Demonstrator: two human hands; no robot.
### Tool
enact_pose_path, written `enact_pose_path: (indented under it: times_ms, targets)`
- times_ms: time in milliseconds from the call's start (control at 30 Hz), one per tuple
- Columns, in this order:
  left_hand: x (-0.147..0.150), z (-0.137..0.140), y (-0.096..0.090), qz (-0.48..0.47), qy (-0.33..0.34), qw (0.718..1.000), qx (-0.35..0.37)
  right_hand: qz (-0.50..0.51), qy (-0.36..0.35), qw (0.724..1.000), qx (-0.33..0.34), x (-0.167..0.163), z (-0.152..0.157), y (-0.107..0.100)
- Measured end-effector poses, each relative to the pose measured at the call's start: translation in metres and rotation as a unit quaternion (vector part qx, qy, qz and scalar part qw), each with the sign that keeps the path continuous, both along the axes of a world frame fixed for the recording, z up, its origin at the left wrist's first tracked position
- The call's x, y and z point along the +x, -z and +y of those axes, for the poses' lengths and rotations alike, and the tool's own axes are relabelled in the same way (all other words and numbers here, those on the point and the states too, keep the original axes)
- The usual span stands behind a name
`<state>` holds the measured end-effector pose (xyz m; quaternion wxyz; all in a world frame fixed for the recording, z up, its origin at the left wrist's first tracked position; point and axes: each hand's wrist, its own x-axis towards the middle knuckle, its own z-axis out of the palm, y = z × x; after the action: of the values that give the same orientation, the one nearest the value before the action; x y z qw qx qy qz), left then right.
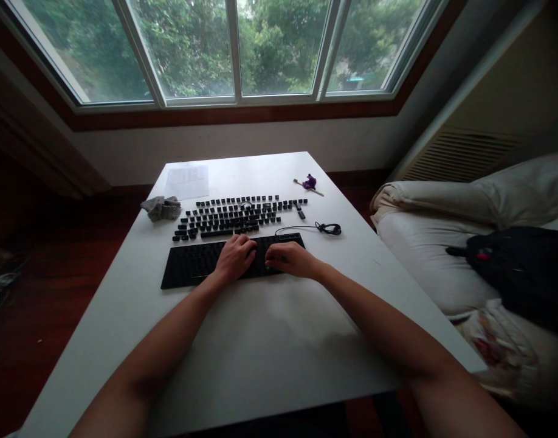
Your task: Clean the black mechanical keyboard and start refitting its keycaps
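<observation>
A black keyboard base (183,267) without its keycaps lies on the white table. My left hand (236,255) rests palm down over its middle, fingers extended and slightly bent against the board. Just to the right, my right hand (292,258) is curled with thumb and fingertips drawn together low over the board; whatever they hold, if anything, is too small to make out. Beyond the board, loose black keycaps (208,211) are laid out in rows, with a long spacebar keycap (216,233) among the nearest. The keyboard's cable (328,229) lies bundled at the right.
A grey cloth (161,208) sits at the table's left edge beside a printed paper sheet (186,181). At the far right lie a brush (314,191) and a purple item (309,181). A pale sofa (425,243) with a dark bag (520,261) stands right of the table (261,353).
</observation>
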<state>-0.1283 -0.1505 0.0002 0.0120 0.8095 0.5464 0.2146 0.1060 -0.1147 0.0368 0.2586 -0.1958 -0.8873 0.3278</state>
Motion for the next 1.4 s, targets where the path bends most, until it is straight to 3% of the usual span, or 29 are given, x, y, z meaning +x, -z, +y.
enact_pose_path:
  times_ms: [233,467,600,767,967,1133,1400]
  targets:
    - [0.001,0.001,0.0,-0.007,-0.001,1.0,-0.002,0.088,0.072,0.982,-0.152,0.01,-0.004,0.028]
    - [0.002,0.0,-0.001,-0.012,-0.002,1.0,-0.009,0.115,0.064,0.973,-0.189,0.009,-0.003,0.035]
    - [0.002,0.001,0.0,-0.011,-0.001,1.0,-0.009,0.182,0.099,0.951,-0.228,0.015,0.005,0.035]
    - [0.002,0.0,-0.002,-0.037,-0.001,0.999,-0.006,0.214,0.139,0.937,-0.238,0.015,0.009,0.032]
    - [0.01,-0.009,-0.01,-0.162,0.074,0.983,-0.039,0.233,0.154,0.93,-0.24,0.005,0.002,0.031]
    - [0.018,-0.01,-0.009,-0.23,0.079,0.969,-0.044,0.244,0.167,0.925,-0.237,0.004,0.0,0.029]
    - [0.024,-0.011,-0.006,-0.236,0.069,0.967,-0.069,0.249,0.17,0.921,-0.246,0.0,-0.006,0.03]
